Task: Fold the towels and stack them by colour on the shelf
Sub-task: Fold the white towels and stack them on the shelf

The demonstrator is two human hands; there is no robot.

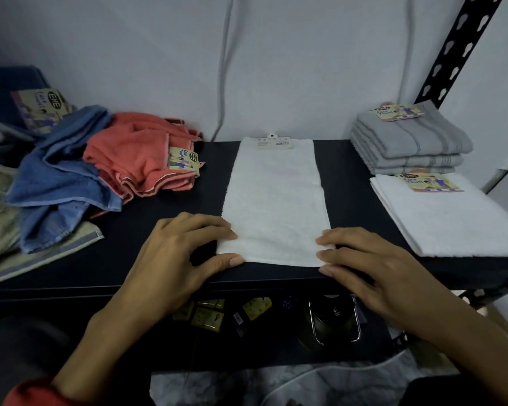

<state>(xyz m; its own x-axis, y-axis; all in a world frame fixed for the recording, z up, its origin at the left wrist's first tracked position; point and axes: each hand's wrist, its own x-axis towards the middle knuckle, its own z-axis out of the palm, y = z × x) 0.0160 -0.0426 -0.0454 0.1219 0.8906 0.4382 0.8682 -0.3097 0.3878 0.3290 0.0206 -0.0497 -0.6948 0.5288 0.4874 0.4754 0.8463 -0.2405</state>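
Note:
A white towel [274,197] lies as a long strip down the middle of the dark shelf [129,247], its label at the far end. My left hand [185,253] pinches the near left corner between thumb and fingers. My right hand [361,259] pinches the near right corner the same way. A folded white towel [443,218] lies at the right, with a stack of folded grey towels [408,142] behind it. Unfolded towels are heaped at the left: blue [59,183], coral [141,153] and beige [0,218].
A black slotted shelf post [464,45] rises at the back right. Grey cables [226,68] hang down the wall behind. A lower shelf under the front edge holds small packets [208,315] and a dark rounded object [332,317].

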